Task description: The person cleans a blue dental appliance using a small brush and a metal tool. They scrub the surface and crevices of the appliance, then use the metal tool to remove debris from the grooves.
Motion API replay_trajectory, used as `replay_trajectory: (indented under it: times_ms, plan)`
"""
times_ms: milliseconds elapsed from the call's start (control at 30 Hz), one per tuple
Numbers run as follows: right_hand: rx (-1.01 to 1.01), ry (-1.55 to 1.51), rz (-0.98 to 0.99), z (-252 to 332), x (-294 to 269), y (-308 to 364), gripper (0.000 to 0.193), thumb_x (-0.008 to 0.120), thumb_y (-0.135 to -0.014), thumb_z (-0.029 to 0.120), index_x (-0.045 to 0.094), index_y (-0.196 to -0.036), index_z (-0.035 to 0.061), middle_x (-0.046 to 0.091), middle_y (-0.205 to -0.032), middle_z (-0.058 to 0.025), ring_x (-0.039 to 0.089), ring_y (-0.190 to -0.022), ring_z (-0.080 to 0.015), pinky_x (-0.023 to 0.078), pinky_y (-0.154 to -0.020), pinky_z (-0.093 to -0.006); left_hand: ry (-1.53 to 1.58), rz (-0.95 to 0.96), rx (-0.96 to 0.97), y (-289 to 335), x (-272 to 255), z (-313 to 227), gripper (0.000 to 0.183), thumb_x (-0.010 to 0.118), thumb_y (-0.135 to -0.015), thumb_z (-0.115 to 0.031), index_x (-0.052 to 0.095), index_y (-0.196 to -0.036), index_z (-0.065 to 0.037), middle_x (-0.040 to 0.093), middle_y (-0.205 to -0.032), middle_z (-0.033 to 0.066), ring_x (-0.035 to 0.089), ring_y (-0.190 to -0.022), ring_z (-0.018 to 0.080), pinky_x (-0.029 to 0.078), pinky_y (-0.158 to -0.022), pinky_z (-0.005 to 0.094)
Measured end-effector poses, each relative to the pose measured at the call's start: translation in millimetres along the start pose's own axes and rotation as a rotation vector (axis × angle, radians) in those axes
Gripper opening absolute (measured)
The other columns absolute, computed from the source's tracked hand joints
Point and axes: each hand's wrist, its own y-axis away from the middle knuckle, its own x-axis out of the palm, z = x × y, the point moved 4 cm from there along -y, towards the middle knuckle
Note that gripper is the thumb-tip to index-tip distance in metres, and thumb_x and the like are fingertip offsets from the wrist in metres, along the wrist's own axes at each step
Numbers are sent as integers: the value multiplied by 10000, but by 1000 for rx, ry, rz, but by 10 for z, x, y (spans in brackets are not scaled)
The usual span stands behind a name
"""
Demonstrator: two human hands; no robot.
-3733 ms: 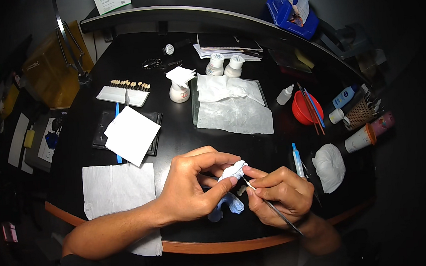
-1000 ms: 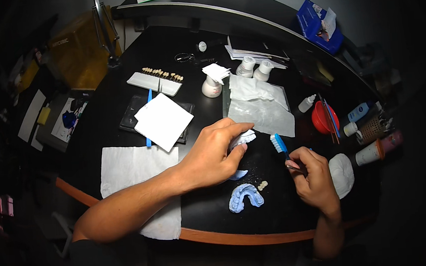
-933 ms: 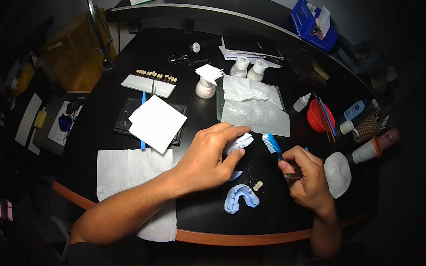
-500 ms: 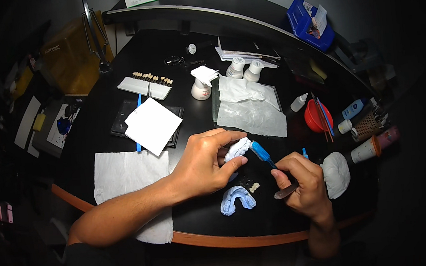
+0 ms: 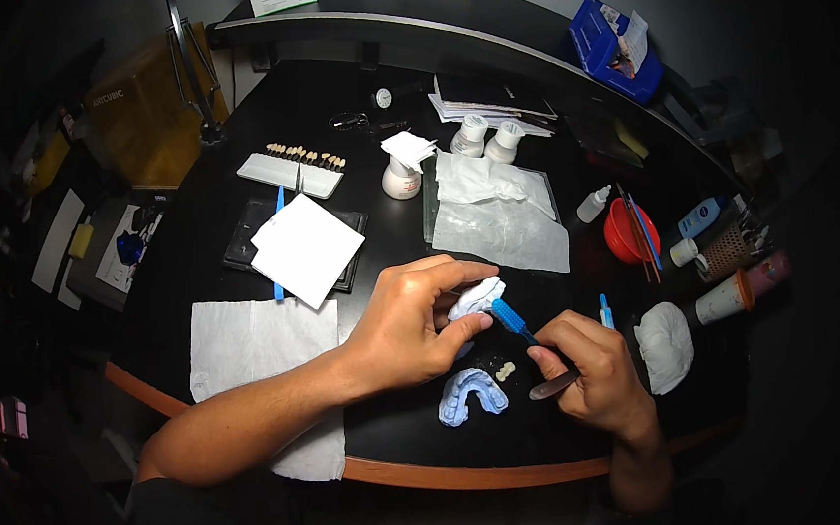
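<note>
My left hand grips a pale blue-white dental cast between thumb and fingers, over the middle of the black desk. Closed round the handle of a blue-bristled toothbrush is my right hand; a metal tool with a flat, rounded end also sticks out of that fist. The brush head touches or nearly touches the right side of the cast. Below them, a horseshoe-shaped blue dental cast lies on the desk. Beside it is a small cream-coloured dental piece, with crumbs around it.
To the left lie a paper towel, a white pad and a tooth shade tray. Behind my hands is tissue on a glass slab. A red bowl with brushes and a crumpled white cloth stand right.
The toothbrush has shifted slightly left and down against the cast, and my right hand moved with it. My left hand keeps its grip on the cast. The whole view shifted slightly.
</note>
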Motion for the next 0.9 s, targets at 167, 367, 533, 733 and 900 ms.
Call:
replay_trajectory:
  times_ms: [167,367,533,733,900]
  plan:
    - [158,103,129,-54,-127,62,102,727,-945,56,654,-899,4,627,-827,-148,662,-745,-369,506,-669,-475,-19,5,3,-66,-53,31,386,756,-962,10,674,-1335,67,707,-1247,180,744,-1159,246,641,-990,360]
    - [321,263,288,-218,-84,128,102,701,-938,70,634,-883,18,637,-833,-153,686,-785,-392,532,-695,-505,-26,-32,30,-50,-88,11,375,729,-970,20,669,-1339,52,700,-1239,163,751,-1102,225,639,-961,339]
    - [335,247,236,-162,-115,120,160,773,-950,155,711,-970,9,657,-908,-146,710,-814,-375,551,-722,-475,-29,9,-45,-51,-54,53,353,674,-988,23,668,-1340,43,692,-1203,147,748,-1026,178,632,-890,312]
    - [145,-72,-199,-167,-224,1,356,524,-1120,205,720,-983,-59,645,-900,-128,617,-696,-186,472,-631,-326,144,17,-288,-55,-204,25,429,474,-920,-56,670,-1299,-12,533,-727,-43,456,-636,58,355,-596,242]
    - [133,-96,-187,-212,-167,21,622,272,-1159,365,712,-1026,-55,634,-1029,-149,592,-830,-182,480,-744,-330,-276,143,-121,-126,-168,-19,315,664,-810,-56,726,-1103,39,698,-773,94,608,-608,124,453,-576,291]
